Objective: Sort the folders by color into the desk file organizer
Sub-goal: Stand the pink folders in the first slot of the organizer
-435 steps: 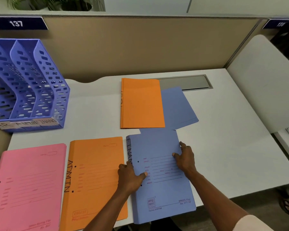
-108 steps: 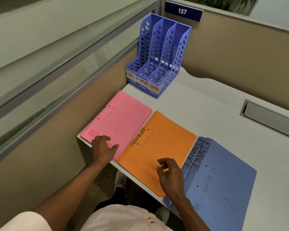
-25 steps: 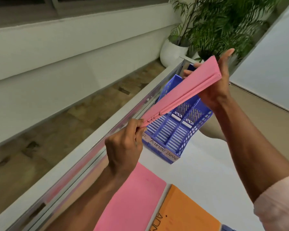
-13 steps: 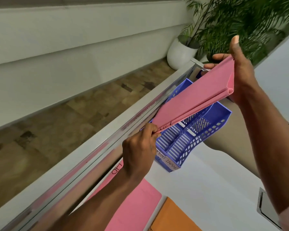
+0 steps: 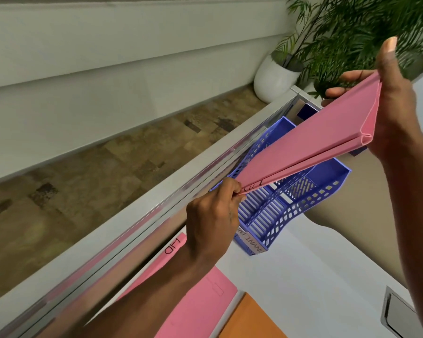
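Half a second ago the pink folder (image 5: 300, 152) sat a little lower and nearer the organizer's mouth; it is now raised slightly, its far end higher, and the view has drifted closer.

Nearest, on the white table (image 5: 303, 272), a second pink folder (image 5: 193, 308) lies flat with handwritten letters at its far corner, and just beside it shows the corner of an orange folder (image 5: 252, 320). Both are matte card with crisp edges, waiting to be filed. A grey metal cable hatch (image 5: 396, 315) sits flush in the table at the right.

The left hand (image 5: 213, 225) has its grip pinched tight on the near corner of the held folder, thumb and fingers clamped together on the card. The right hand (image 5: 391, 106) grips the far end, thumb up along the open edge and fingers behind. The folder is thin, slightly bowed card, its creased spine giving a narrow gusset at the far end.

Beneath it stands the blue file organizer (image 5: 291, 211), rigid perforated plastic with slatted floors and a taped paper label on its front lip. Every slot I can see looks empty, so sorting appears barely begun. Beyond the aluminium partition rail (image 5: 137, 215) stands a white pot (image 5: 274, 79) with a leafy palm.
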A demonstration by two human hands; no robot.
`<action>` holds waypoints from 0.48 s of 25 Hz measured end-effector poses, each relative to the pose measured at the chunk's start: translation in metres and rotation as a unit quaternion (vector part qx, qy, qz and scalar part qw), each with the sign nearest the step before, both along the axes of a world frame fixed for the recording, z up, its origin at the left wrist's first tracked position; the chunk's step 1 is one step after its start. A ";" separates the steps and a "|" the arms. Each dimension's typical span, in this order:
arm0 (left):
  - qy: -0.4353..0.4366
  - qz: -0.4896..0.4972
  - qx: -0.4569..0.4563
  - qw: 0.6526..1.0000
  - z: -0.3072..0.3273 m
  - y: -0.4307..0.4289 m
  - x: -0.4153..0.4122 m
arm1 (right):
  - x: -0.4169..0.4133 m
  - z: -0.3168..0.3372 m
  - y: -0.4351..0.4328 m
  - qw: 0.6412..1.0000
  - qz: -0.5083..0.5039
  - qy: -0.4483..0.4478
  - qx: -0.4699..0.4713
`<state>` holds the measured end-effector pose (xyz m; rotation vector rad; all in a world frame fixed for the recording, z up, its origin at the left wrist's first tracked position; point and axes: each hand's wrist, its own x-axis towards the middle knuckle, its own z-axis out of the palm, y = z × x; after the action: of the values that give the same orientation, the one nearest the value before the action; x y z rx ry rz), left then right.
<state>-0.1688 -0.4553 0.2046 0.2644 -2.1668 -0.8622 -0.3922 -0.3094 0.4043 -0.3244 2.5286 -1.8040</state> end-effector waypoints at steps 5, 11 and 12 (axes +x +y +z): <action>-0.074 0.028 -0.020 0.997 0.006 -0.007 -0.025 | -0.012 0.000 -0.012 0.999 0.005 0.021 0.026; -0.120 0.015 -0.023 0.992 0.009 -0.015 -0.056 | -0.035 -0.024 -0.027 1.000 0.005 0.003 0.014; -0.122 0.011 -0.025 0.992 0.010 -0.013 -0.059 | -0.038 -0.029 -0.026 1.000 -0.003 0.000 0.013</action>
<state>-0.2278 -0.4685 0.2143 0.3845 -2.4036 -0.7962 -0.4306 -0.3359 0.3751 -0.3158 2.5533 -1.7729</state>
